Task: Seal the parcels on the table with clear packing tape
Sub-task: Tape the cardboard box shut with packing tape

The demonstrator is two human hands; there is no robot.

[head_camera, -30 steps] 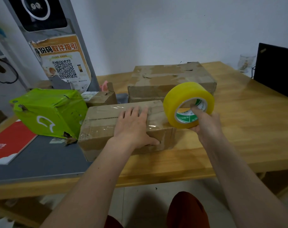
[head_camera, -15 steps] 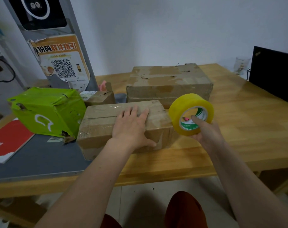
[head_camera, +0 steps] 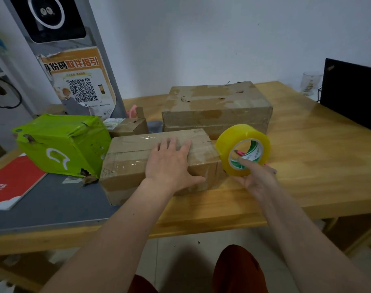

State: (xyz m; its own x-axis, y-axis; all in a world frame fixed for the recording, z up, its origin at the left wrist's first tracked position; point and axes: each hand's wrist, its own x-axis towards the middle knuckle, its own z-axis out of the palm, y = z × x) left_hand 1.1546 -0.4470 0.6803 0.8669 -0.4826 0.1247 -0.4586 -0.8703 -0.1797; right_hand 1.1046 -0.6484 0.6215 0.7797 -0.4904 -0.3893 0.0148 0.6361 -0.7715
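A long cardboard parcel [head_camera: 127,163] lies near the table's front edge, with shiny clear tape over its top. My left hand [head_camera: 169,163] rests flat on its right half, fingers spread. My right hand [head_camera: 256,178] grips a yellowish roll of packing tape [head_camera: 242,149] just off the parcel's right end, one finger inside the core. A stretch of tape runs from the roll onto the parcel's top. A bigger cardboard parcel [head_camera: 218,106] sits behind, a small one [head_camera: 129,127] to the left of it, and a green wrapped parcel [head_camera: 62,144] at the left.
The wooden table [head_camera: 318,157] carries a grey mat [head_camera: 53,204] at the left with a red booklet [head_camera: 13,182]. A grey kiosk with a QR poster [head_camera: 81,87] stands behind. At the far right are a black screen [head_camera: 354,92] and a glass [head_camera: 310,82].
My right hand has lowered the tape roll from above the parcel's right end down beside it, near the tabletop. The left hand stays pressed on the parcel.
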